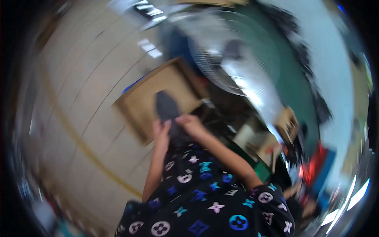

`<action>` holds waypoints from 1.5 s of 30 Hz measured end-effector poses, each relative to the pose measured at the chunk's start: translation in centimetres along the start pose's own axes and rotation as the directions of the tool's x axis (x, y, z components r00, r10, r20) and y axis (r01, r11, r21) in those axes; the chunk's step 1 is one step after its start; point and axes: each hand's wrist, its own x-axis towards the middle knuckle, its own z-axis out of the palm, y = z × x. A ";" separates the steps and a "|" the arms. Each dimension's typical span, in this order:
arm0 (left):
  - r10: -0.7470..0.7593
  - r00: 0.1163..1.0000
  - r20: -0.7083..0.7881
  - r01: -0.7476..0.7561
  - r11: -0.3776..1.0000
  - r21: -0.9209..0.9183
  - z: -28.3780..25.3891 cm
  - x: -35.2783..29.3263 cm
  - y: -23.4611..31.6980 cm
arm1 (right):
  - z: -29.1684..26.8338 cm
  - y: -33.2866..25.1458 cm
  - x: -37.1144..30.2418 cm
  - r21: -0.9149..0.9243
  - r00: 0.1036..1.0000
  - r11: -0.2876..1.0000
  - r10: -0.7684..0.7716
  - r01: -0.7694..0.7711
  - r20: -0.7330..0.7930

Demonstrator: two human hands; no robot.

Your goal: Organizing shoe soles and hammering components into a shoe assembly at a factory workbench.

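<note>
Between my two hands is a dark grey, flat-looking piece shaped like a shoe sole (166,106), its rounded tip pointing away from me. My left hand (162,131) grips its near left edge, thumb on top. On the opposite edge, my right hand (190,125) has its fingers curled in against the piece. Motion blur hides the exact finger contact and the near end of the piece. Beneath and beyond it stands an open cardboard box (132,125), whose brown inside shows around the piece.
A large round wire-guarded fan (203,59) stands beyond the box, by a green surface (290,75). A small cardboard box (287,124) and a red-and-blue object (321,166) lie to the right. Another person's hand (293,191) shows lower right. Yellow line (85,148) crosses the tiled floor.
</note>
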 end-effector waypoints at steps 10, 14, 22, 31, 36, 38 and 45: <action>-0.157 0.869 -0.469 0.153 0.987 -0.046 -17.7 -13.4 -4.3 | 10.1 3.7 8.3 0.122 0.901 0.948 0.233 -0.294 0.366; -0.325 0.689 -0.648 0.287 0.943 -0.168 -20.2 -23.3 -9.7 | 16.2 7.0 14.3 0.218 0.895 0.909 0.264 -0.356 0.360; -0.431 0.597 -0.676 0.311 0.902 -0.300 -15.5 -35.4 -18.2 | 22.1 11.9 18.0 0.211 0.963 0.965 0.100 -0.155 0.249; -0.356 0.763 -0.540 0.391 0.919 -0.053 -18.7 -32.4 -15.1 | 22.4 10.6 17.2 -0.567 0.990 0.816 -0.144 0.112 -0.011; -0.360 0.834 -0.419 0.442 0.889 0.117 -17.9 -30.6 -13.7 | 16.7 4.2 10.3 -0.405 0.636 0.589 -0.772 0.699 -0.024; -0.368 0.856 -0.362 0.457 0.867 0.198 -18.7 -29.3 -13.1 | 12.3 1.9 5.5 -0.103 0.715 0.717 -0.653 0.690 0.250; -0.625 0.781 0.013 0.483 0.617 0.621 -20.3 -21.7 -11.7 | -9.1 9.2 -11.4 -0.115 0.835 0.916 -0.293 0.385 0.465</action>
